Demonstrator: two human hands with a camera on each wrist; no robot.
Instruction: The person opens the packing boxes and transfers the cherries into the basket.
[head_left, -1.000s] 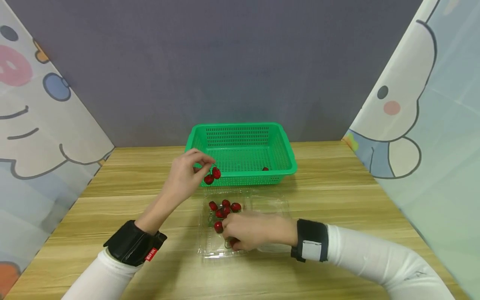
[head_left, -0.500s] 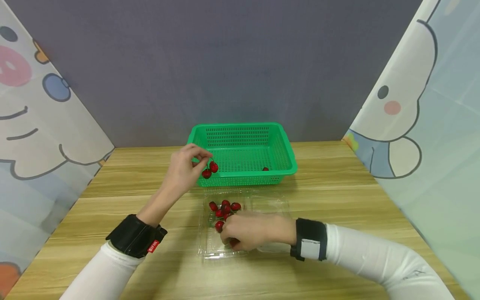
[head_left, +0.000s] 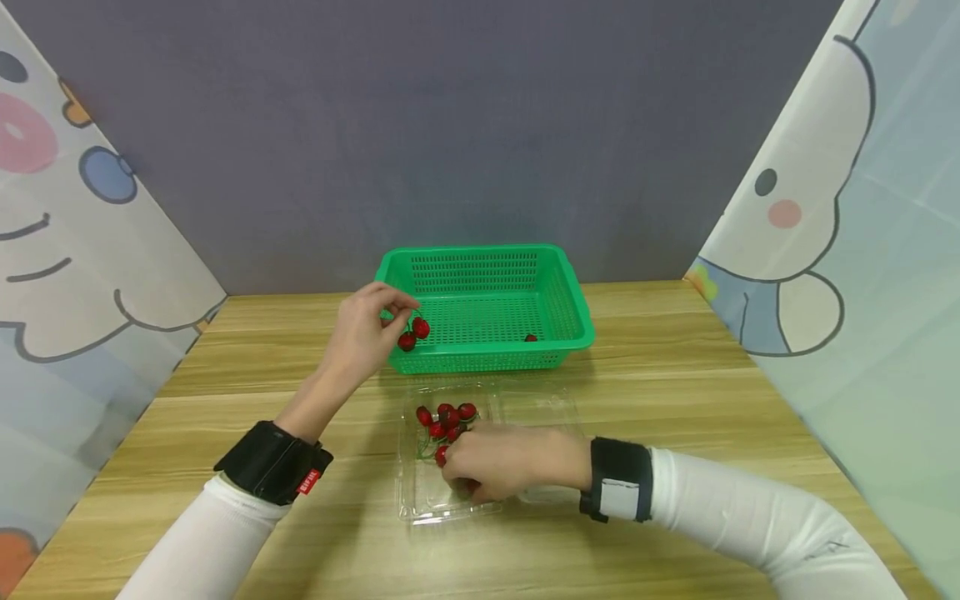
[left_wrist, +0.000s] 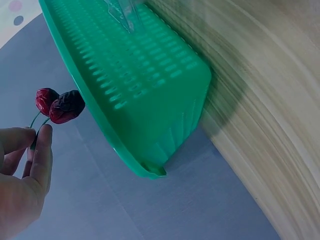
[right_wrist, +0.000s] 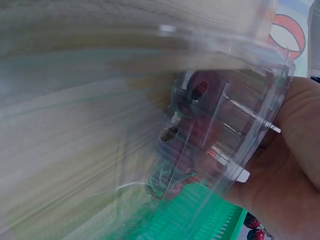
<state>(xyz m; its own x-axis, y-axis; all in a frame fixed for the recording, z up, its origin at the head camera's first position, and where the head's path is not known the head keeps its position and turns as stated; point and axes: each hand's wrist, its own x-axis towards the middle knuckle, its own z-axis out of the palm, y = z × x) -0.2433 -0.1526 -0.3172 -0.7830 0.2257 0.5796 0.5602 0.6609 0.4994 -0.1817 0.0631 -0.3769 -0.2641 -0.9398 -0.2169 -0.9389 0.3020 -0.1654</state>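
Observation:
My left hand (head_left: 367, 321) pinches the thin green stems of two dark red cherries (head_left: 414, 333). They hang at the left end of a green plastic basket (head_left: 480, 358); the left wrist view has the cherry pair (left_wrist: 60, 105) right at the basket's rim (left_wrist: 100, 117). My right hand (head_left: 495, 458) reaches into a clear plastic clamshell box (head_left: 427, 512), its fingers curled round a cherry mostly hidden beneath them. Several more cherries (head_left: 448, 417) lie clustered in the box beside the fingertips. Through the clear wall, the right wrist view shows blurred red cherries (right_wrist: 200, 130).
One small cherry (head_left: 531, 338) shows inside the basket near its front wall. The box's clear lid (head_left: 543, 408) lies folded out to the right on the wooden table (head_left: 675, 400). A grey panel (head_left: 480, 125) stands behind the basket, with cartoon-printed panels on both sides.
My left hand has moved slightly left and away from me, carrying the cherry pair over the basket's left end. The clear box has shifted slightly toward me, and its cherries have moved a little.

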